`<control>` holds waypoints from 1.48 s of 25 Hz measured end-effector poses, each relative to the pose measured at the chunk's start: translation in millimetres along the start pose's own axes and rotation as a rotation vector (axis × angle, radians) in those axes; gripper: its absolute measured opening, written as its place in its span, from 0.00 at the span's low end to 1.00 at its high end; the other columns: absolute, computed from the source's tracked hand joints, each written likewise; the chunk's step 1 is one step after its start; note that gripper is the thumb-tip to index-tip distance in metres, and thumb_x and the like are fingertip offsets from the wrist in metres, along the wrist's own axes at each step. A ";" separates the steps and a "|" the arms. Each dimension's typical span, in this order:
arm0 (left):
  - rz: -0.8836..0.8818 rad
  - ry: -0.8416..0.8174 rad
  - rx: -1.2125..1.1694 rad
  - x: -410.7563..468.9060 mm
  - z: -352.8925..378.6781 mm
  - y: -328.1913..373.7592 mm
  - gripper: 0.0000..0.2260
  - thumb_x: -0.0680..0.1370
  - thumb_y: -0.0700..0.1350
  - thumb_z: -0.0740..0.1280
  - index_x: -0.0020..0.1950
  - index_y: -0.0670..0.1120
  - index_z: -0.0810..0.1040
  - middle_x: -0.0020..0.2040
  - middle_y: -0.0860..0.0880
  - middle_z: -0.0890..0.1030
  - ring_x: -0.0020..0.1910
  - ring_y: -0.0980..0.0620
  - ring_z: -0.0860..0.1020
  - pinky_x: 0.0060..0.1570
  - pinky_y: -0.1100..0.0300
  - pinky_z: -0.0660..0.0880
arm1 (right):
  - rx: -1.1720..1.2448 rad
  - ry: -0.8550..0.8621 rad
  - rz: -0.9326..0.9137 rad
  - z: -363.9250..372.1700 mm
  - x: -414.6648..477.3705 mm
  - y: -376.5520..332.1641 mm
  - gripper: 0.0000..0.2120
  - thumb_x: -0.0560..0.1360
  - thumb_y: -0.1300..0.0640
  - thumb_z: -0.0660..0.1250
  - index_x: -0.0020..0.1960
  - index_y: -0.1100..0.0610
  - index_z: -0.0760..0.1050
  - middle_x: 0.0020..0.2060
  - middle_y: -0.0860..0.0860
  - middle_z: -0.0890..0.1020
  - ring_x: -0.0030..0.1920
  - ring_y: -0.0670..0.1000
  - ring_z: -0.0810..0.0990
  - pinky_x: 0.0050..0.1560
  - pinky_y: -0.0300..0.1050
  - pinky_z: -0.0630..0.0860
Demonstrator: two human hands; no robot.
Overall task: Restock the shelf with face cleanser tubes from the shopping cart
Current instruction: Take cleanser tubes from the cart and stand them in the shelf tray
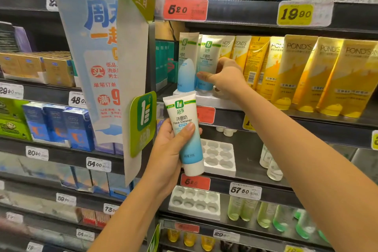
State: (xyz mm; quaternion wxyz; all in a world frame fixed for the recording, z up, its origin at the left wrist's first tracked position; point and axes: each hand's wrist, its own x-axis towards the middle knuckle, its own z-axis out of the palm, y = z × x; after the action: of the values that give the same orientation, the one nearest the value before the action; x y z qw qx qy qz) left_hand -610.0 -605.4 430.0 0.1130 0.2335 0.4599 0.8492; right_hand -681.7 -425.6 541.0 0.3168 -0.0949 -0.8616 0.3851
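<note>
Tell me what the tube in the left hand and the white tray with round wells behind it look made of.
Tube held by the left hand: likely soft plastic with a satin finish, judging by its flat crimped top and faint sheen. Cap: looks like hard white plastic. White tray: probably thin moulded plastic, matt, judging by its pressed round wells.

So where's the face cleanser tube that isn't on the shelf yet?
Centre of the head view: the left hand grips the tube, cap down, below the shelf where the right hand holds a matching tube beside the yellow Pond's tubes.
</note>
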 end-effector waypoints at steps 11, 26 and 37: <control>0.168 -0.092 -0.006 25.6 39.0 41.3 0.22 0.69 0.45 0.68 0.63 0.46 0.71 0.57 0.47 0.81 0.55 0.52 0.80 0.53 0.58 0.78 | 0.176 -0.330 -0.259 -45.7 -123.0 -1.0 0.15 0.71 0.54 0.72 0.57 0.51 0.76 0.49 0.48 0.83 0.49 0.45 0.82 0.49 0.37 0.79; 0.201 0.209 0.821 108.0 19.3 39.7 0.25 0.79 0.44 0.63 0.74 0.47 0.60 0.69 0.47 0.71 0.62 0.51 0.73 0.56 0.59 0.72 | 0.419 -0.035 -0.090 -34.5 -68.4 -17.3 0.25 0.64 0.57 0.78 0.58 0.55 0.73 0.54 0.52 0.82 0.49 0.48 0.83 0.45 0.44 0.82; 0.244 0.197 0.820 102.6 13.1 40.6 0.21 0.78 0.43 0.66 0.70 0.46 0.67 0.65 0.48 0.75 0.55 0.57 0.74 0.51 0.65 0.73 | 0.079 -0.005 -0.138 -4.4 -46.1 -17.8 0.24 0.73 0.49 0.70 0.64 0.58 0.69 0.61 0.53 0.78 0.57 0.52 0.77 0.56 0.47 0.77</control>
State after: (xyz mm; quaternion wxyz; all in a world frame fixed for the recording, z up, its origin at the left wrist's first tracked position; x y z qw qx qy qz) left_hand -691.3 -576.6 500.0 -0.1347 0.2294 0.7366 0.6218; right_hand -641.5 -454.0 534.3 0.3440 -0.0215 -0.8510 0.3963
